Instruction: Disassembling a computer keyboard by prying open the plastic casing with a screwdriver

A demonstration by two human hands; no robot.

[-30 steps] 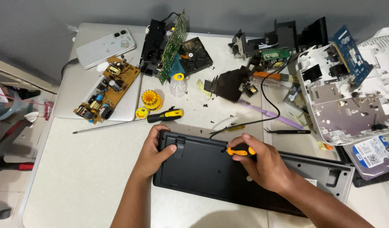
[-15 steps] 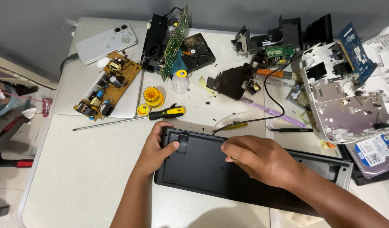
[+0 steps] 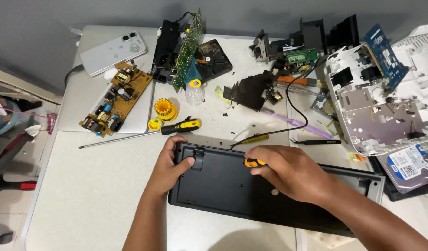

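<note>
Near the tabletop's front edge lies the keyboard [image 3: 251,190], back side up. The left hand [image 3: 169,165] clamps its left end; the right hand [image 3: 288,172] is closed around a small screwdriver [image 3: 252,162] at its rear rim. A slip could gouge plastic, and loose screws [image 3: 225,111] toward the back could scatter.

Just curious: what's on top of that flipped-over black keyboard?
Both hands rest on the black keyboard: the left hand grips its end by a fold-out foot, the right hand holds a small yellow-handled screwdriver. The screwdriver's tip is hidden under that hand.
</note>
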